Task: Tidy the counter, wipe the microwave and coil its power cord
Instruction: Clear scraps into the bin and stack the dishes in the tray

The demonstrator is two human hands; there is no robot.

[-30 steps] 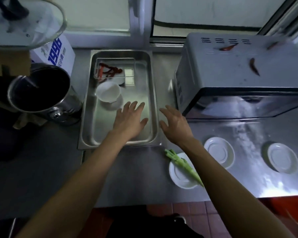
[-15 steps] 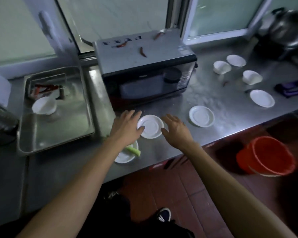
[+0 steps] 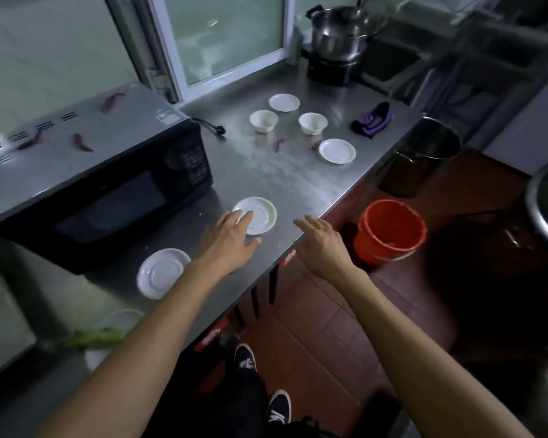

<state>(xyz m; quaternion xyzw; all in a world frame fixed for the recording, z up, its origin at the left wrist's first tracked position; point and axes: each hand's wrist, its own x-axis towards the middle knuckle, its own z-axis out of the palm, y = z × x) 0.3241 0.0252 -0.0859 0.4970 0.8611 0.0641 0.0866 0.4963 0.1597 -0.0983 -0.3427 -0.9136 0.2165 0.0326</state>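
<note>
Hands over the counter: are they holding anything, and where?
Nothing is held. The left hand lies open with fingertips on the near rim of a white saucer, no grip. The right hand is open and holds nothing.

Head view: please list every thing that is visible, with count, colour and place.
microwave: one, black, counter left
chillies: three, red, on microwave top
saucers: five, white, on counter
bowls: two, white, far counter
plug: one, black, beside microwave
cloth: one, purple-black, far right counter
pot: one, steel, on stove
bucket: one, orange, floor
greens: one, near left
left hand: open, fingers over near saucer
right hand: open, at counter edge
</note>
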